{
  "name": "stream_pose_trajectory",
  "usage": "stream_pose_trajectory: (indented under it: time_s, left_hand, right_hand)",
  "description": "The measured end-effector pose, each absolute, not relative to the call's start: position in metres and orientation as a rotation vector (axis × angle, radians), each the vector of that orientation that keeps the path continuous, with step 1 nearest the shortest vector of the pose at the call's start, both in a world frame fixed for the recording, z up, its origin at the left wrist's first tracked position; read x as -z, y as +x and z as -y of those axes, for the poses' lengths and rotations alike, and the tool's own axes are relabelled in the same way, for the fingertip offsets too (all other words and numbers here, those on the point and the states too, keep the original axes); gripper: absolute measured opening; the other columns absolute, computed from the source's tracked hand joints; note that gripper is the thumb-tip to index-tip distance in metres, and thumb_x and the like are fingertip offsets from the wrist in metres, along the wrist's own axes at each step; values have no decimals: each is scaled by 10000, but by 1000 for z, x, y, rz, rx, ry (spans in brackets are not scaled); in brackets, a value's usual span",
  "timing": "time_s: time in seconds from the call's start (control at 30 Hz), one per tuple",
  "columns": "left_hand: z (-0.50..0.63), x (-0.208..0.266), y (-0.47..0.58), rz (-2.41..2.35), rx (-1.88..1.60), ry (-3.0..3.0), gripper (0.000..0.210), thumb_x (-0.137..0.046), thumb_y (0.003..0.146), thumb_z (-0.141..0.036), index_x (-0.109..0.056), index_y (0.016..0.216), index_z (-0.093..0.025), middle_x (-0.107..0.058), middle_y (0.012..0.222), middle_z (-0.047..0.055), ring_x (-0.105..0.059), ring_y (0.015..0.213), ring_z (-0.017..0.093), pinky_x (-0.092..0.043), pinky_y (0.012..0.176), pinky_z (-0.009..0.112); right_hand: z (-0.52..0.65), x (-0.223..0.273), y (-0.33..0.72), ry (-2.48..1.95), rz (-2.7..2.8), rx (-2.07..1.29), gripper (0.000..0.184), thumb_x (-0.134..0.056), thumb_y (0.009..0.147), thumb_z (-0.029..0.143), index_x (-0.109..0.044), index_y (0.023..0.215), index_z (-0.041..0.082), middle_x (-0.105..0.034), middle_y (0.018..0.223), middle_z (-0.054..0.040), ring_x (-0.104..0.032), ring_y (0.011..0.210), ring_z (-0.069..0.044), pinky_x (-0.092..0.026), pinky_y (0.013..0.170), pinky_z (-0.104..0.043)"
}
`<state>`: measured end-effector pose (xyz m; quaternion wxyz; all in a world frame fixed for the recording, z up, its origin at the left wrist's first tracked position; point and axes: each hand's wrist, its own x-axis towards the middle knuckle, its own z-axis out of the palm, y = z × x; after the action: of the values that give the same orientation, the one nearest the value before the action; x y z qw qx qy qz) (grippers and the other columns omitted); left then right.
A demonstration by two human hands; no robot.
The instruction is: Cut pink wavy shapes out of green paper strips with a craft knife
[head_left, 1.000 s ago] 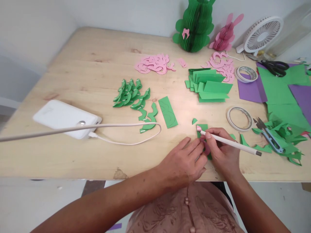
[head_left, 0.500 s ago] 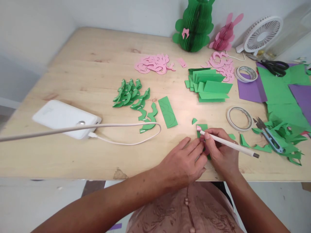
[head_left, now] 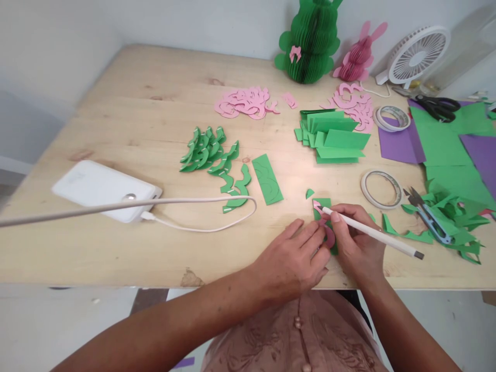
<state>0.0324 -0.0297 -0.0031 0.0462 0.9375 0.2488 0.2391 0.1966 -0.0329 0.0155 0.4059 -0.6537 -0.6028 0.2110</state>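
My right hand [head_left: 358, 240] grips a white pencil [head_left: 375, 235], its dark tip at the upper left part of a pink paper cutout [head_left: 329, 236]. The cutout lies on a green paper strip [head_left: 324, 202] near the table's front edge. Flat, with fingers stretched out, my left hand [head_left: 294, 253] presses on the cutout and strip, covering much of both. Left of them lies another green strip [head_left: 267, 178] with curved pencil outlines. A small green scrap [head_left: 309, 193] sits just above the strip under my hands.
Cut green pieces [head_left: 205, 150] and a white power bank [head_left: 104, 188] with a cable lie left. Folded green papers [head_left: 337, 134], tape rolls [head_left: 382, 189], thread snips [head_left: 428, 214] and black scissors [head_left: 437, 107] are right. Behind stand a green paper figure [head_left: 312, 41] and a fan [head_left: 418, 54].
My right hand has shifted slightly right and down with the pencil, uncovering more of the pink cutout. My left hand stays in place.
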Motion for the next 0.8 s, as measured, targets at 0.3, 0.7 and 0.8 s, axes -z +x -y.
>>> stream_pose_trajectory:
  time_s: [0.3,0.7,0.8]
  left_hand:
    - [30,5,33,-754,-749,2847,252,-475,959,-291,-608,1037,-91,-641,1190,173,-561,1212,298,-434,1013,438]
    - [29,4,33,-752,-748,2855,277,-454,969,-302,-612,1045,-87,-640,1202,179,-566,1197,297,-436,1010,448]
    - [29,4,34,-755,-757,2850,273,-450,973,-293,-613,1050,-89,-651,1174,168,-573,1185,293,-441,1002,444]
  right_hand:
    - [30,-13,195,-1562,1780,-238,196,-522,964,267,-660,1098,231,-749,1007,-47,-696,869,-192,-548,791,-337]
    - [30,-10,199,-1544,1893,-162,205,-526,962,238,-663,1113,217,-747,1007,-46,-679,856,-193,-508,793,-332]
    - [30,-11,199,-1545,1914,-168,200,-522,969,246,-660,1110,217,-746,1038,-47,-684,897,-193,-500,813,-326]
